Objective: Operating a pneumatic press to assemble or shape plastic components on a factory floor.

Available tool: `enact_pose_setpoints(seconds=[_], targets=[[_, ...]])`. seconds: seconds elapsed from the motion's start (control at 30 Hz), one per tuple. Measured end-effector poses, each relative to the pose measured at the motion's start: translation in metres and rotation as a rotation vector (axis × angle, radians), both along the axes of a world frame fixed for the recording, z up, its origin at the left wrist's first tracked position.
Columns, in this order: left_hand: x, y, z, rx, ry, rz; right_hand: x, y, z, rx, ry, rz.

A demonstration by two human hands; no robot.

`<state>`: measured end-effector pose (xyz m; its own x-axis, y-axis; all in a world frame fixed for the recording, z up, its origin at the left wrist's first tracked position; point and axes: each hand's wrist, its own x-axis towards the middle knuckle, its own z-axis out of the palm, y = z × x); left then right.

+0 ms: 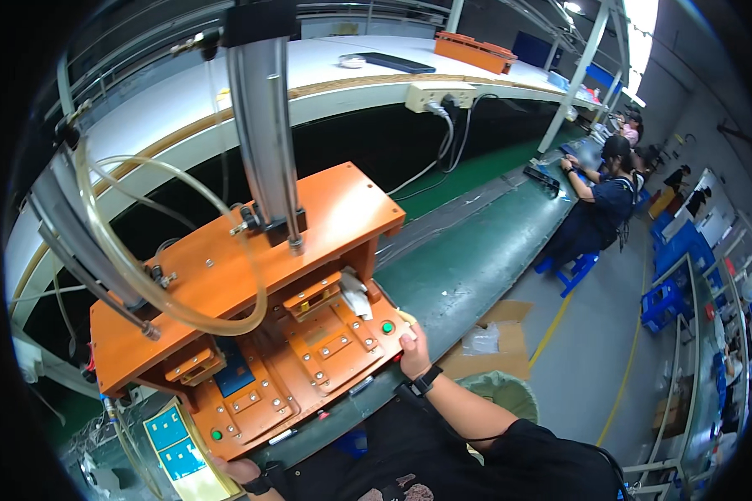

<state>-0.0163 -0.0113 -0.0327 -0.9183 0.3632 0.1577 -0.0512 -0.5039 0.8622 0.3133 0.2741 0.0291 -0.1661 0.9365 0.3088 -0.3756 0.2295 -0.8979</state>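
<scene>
Orange press fixture (217, 275) stands on the near left part of the green bench (468, 250). Two upright metal cylinders, a right one (263, 134) and a left one (79, 225), rise from its top plate; a clear tube (261, 288) loops between them. A flat blue piece (234, 378) lies in the left station. A crumpled white item (355, 296) sits at the right end, under the top plate.

Right hand (414, 351): fingers bent at the right end of the base, beside the right green button (388, 328); whether it grips or merely rests cannot be told. Left hand (241, 470): at the near left corner, below the left green button (217, 435); fingers partly obscured, closure and contact undetermined.

Left of the fixture, near side: yellow sheet (200, 490) bearing blue pieces (182, 459). Right of the green bench, on the floor: cardboard box (518, 363) containing clear plastic, adjacent to a green-lined bin (501, 392). Far right: a co-worker (597, 192) seated on a blue stool (578, 271). Far side: white bench (326, 54) carrying a dark flat object (388, 63) and an orange block (474, 52).
</scene>
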Motion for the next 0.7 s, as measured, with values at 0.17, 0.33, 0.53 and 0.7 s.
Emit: enact_pose_setpoints(seconds=[0.17, 0.33, 0.53, 0.7], targets=[[-0.006, 0.001, -0.012, -0.019, 0.072, 0.004, 0.003, 0.000, 0.004, 0.012, -0.011, -0.004], [0.001, 0.009, -0.004, -0.042, 0.079, 0.079, 0.006, 0.001, 0.002, 0.006, -0.024, 0.005], [-0.006, 0.007, -0.016, -0.023, 0.046, 0.119, 0.001, 0.000, 0.001, 0.016, -0.037, -0.031], [-0.004, 0.011, -0.017, -0.062, 0.034, 0.134, 0.006, 0.001, 0.001, 0.026, -0.045, 0.019]])
